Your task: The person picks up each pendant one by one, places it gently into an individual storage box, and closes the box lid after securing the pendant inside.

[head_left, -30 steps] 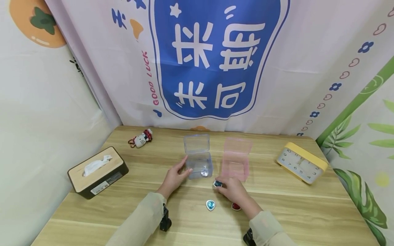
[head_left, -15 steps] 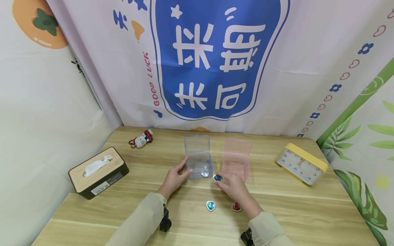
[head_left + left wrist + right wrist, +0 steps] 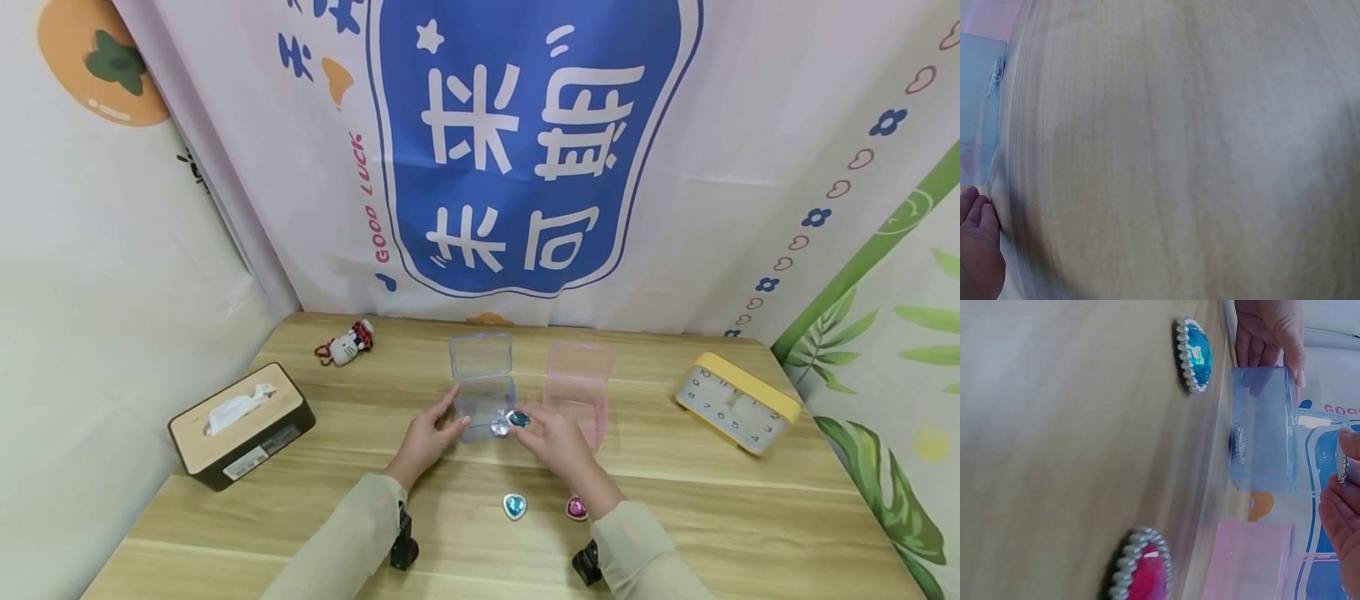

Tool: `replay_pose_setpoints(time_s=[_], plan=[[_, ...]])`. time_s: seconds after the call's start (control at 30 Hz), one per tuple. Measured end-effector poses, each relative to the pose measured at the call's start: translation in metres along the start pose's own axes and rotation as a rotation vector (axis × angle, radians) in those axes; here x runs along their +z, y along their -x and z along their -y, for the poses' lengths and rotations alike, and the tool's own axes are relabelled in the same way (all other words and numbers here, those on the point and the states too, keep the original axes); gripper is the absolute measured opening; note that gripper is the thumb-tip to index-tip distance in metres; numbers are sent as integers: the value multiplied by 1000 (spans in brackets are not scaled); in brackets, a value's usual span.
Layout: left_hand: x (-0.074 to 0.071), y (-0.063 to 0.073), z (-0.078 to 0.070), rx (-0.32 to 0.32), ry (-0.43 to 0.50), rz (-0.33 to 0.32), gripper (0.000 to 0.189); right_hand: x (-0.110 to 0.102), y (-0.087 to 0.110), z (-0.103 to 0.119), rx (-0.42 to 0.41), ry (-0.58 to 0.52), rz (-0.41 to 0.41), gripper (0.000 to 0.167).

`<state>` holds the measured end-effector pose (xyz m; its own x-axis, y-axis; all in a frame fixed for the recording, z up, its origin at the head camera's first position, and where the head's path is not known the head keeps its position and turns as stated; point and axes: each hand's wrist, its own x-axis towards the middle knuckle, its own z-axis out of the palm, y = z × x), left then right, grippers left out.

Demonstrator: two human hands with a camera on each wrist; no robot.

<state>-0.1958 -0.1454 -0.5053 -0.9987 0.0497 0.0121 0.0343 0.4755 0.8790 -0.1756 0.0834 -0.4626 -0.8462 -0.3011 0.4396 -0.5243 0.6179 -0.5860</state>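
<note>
My right hand [image 3: 561, 442] pinches a dark blue-green gem [image 3: 517, 418] with a pale edge between thumb and fingertips, above the front right corner of a clear blue box [image 3: 480, 398]. The box's lid stands open, and a clear gem [image 3: 500, 427] lies inside. At the left wall of that box rests my left hand [image 3: 422, 443], fingers extended along the side and thumb near the rim, as the right wrist view also shows. Nearer the front lie a light blue heart gem [image 3: 514, 506] and a pinkish-red gem [image 3: 577, 507], both edged with beads.
A clear pink box [image 3: 602, 427], lid up, stands right of the blue one. Farther out are a yellow clock [image 3: 738, 404] at the right, a tissue box [image 3: 240, 425] at the left and a small cat doll [image 3: 347, 343] at the back left. A printed cloth [image 3: 660, 250] hangs behind.
My right hand has raised the dark gem from the table and moved it left and away from me, over to the blue box. The left hand stays at the box.
</note>
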Motion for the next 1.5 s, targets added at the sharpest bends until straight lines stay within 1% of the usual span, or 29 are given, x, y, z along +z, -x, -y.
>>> replay_pose_setpoints(time_s=[0.13, 0.33, 0.5, 0.67, 0.77, 0.87, 0.97, 1.17, 1.27, 1.37, 1.5], plan=[[1, 1, 1, -1, -4, -5, 66, 3, -8, 0, -37, 11, -11, 32], [2, 1, 1, 16, -14, -21, 65, 9, -20, -2, -23, -7, -7, 33], [0, 0, 1, 24, -29, -21, 65, 17, -27, -4, -42, 25, -35, 34], [0, 0, 1, 17, -31, -25, 65, 27, -32, -4, -23, 76, -46, 36], [0, -1, 3, 26, -37, -22, 65, 32, -33, -4, -4, 102, -50, 35], [1, -1, 4, 28, -39, -21, 65, 36, -33, -5, 10, 106, -49, 36], [2, -1, 4, 12, -33, -20, 66, 38, -33, -7, 13, 105, -43, 37], [1, -1, 3, 3, -39, -17, 66, 37, -32, -7, 19, 100, -29, 39], [0, -1, 2, 4, -44, -13, 65, 37, -31, -6, 36, 91, -10, 40], [0, -1, 2, -11, -47, -8, 64, 36, -31, -6, 43, 86, 1, 39], [0, -1, 1, -12, -49, -11, 64, 35, -31, -6, 45, 85, 2, 39]])
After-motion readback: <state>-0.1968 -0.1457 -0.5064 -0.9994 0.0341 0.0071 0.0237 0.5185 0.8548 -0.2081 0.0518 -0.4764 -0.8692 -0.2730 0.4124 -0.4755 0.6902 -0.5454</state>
